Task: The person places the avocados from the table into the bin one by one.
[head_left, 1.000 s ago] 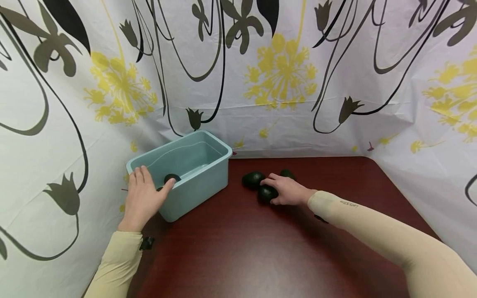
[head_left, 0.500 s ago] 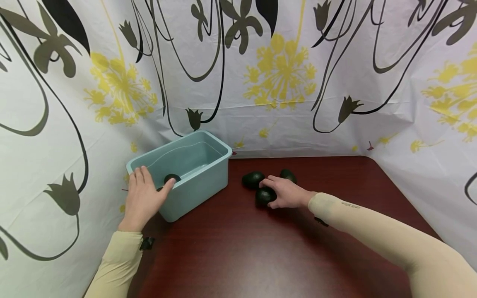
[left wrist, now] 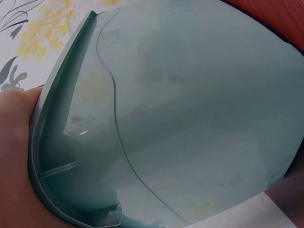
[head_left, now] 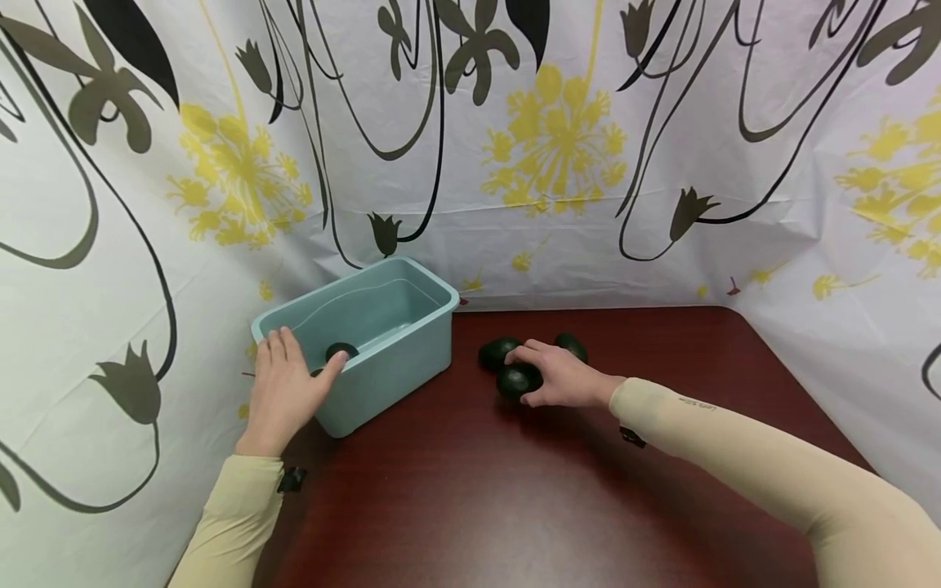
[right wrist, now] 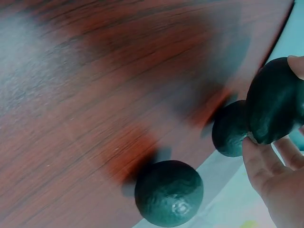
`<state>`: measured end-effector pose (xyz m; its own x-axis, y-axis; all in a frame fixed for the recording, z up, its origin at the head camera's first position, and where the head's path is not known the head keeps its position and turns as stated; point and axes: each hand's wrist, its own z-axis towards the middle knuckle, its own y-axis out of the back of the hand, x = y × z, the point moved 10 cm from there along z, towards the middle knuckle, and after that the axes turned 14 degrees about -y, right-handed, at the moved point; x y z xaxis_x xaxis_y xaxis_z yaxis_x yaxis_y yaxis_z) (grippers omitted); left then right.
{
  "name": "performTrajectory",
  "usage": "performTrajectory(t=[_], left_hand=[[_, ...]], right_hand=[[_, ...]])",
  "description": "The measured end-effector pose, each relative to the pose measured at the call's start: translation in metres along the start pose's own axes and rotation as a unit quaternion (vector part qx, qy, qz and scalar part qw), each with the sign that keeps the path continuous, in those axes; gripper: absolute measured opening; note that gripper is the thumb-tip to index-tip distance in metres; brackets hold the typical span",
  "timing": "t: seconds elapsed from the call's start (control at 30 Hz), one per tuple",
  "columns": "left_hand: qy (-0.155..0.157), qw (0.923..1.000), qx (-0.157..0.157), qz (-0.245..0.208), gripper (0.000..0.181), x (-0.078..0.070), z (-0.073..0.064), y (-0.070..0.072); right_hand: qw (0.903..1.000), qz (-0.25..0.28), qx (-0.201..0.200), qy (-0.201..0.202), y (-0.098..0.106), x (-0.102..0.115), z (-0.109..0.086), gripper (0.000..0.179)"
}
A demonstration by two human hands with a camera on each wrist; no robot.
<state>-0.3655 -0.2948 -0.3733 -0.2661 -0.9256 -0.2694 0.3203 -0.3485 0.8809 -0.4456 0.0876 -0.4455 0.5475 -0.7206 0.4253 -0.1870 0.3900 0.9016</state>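
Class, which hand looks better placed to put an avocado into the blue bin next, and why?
Probably the right hand: its fingers hold a dark green avocado, while the left hand rests against the blue bin.

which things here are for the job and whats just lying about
Likely for the job:
held avocado, in the right hand
loose avocado
another avocado
blue bin, left hand on its rim
dark round item partly hidden inside

Just around:
wood-grain table
floral cloth
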Motion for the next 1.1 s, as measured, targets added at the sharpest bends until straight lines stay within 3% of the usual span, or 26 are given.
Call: performTrajectory(t=[0.6, 1.1], left_hand=[[0.004, 1.0000, 0.003, 0.001, 0.113, 0.000, 0.000, 0.000], [0.003, 1.0000, 0.002, -0.002, 0.112, 0.000, 0.000, 0.001]], right_hand=[[0.9995, 0.030, -0.006, -0.013, 0.014, 0.022, 0.012, 0.057], [0.9979, 0.060, -0.020, 0.011, 0.034, 0.055, 0.026, 0.058]])
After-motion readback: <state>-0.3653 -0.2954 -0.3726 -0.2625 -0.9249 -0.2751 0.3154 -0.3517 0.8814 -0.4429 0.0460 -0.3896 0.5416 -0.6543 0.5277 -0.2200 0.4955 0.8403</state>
